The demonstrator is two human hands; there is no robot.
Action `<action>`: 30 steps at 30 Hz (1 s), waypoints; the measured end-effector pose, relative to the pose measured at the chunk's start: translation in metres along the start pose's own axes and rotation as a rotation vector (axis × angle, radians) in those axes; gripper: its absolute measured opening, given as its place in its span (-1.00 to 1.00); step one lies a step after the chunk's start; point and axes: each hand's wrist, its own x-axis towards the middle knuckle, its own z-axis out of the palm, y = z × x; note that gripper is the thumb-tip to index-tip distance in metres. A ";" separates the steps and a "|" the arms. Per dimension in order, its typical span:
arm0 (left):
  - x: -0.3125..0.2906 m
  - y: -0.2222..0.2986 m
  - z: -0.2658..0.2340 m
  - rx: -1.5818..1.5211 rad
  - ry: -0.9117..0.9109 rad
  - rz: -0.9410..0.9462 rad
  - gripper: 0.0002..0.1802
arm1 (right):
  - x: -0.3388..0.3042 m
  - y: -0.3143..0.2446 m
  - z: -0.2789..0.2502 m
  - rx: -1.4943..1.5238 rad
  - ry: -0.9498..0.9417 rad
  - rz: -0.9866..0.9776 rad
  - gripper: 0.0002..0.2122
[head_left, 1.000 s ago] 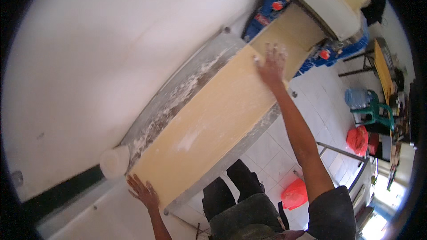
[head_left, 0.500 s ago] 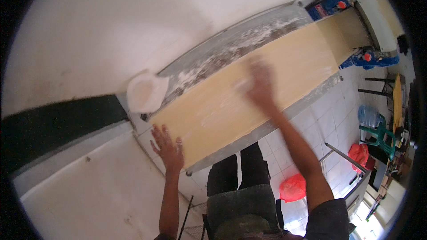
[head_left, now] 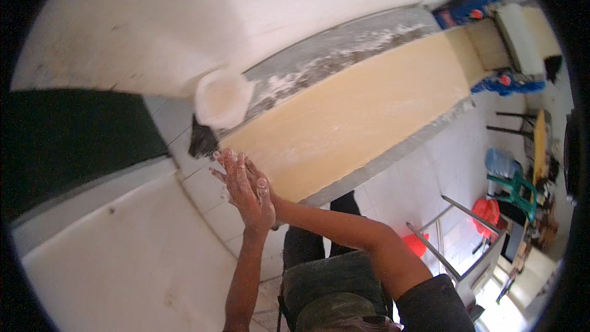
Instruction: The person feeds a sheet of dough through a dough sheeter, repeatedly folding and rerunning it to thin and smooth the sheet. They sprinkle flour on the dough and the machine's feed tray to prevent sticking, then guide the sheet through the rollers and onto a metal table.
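Note:
My left hand (head_left: 243, 192) and my right hand (head_left: 252, 171) are together at the near left end of a long pale-yellow dough sheet (head_left: 375, 101). Their palms meet, fingers stretched out, with white flour on the skin. The left hand partly covers the right; I see nothing held between them. Flat along a grey table (head_left: 350, 177), the sheet runs up to a blue-sided roller machine (head_left: 519, 40) at the far right. A little flour dusts its surface.
A white bowl-like container (head_left: 222, 99) stands at the table's far left corner, with a black thing (head_left: 201, 138) below it. Loose flour lies along the table's wall side. On the right are a metal frame (head_left: 452, 233), a green plastic chair (head_left: 516, 193) and a red bag (head_left: 487, 216).
My right hand has swept from the middle of the dough sheet to the left and met my left hand. The left hand has shifted slightly right. The view has tilted a little.

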 end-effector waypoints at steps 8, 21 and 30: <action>0.003 0.001 0.033 0.608 -0.343 0.037 -0.12 | -0.104 0.379 -0.163 -0.359 -0.106 0.545 -0.33; 0.061 0.254 0.203 0.076 -0.071 0.125 -0.29 | -0.249 0.820 -0.255 0.315 1.034 1.108 0.04; 0.200 0.625 0.337 -0.553 0.105 0.406 -0.42 | -0.158 0.697 -0.324 0.902 0.259 0.997 -0.08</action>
